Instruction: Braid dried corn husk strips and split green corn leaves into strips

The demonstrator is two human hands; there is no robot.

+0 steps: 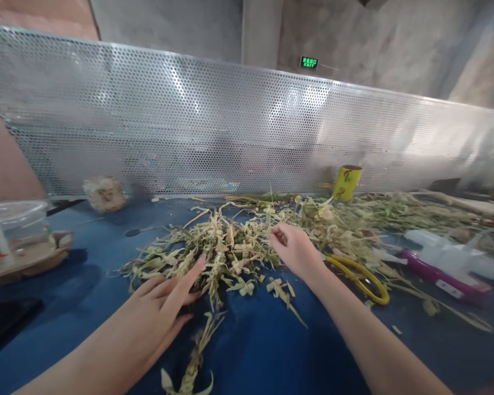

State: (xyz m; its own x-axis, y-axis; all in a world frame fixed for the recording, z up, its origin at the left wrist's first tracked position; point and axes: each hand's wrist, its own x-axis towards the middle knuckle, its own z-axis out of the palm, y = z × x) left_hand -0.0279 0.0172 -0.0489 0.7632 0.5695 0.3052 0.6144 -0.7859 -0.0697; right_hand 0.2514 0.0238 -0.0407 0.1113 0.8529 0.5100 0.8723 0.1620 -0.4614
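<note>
A heap of dry, pale green and straw-coloured leaf strips [226,247] lies spread on a blue table cover [263,345]. My left hand [164,302] lies flat with its fingers stretched out, the fingertips touching the near left side of the heap. My right hand [292,247] is curled, its fingers pinched together at the heap's right side, on a thin strip that is hard to make out. More leaf strips [395,214] trail off to the right.
Yellow-handled scissors [362,277] lie right of my right hand. A yellow cup [347,182] stands by the perforated metal screen [247,126]. A purple and white tool [444,269] lies at the right, a clear plastic container [14,225] on a tray at the left.
</note>
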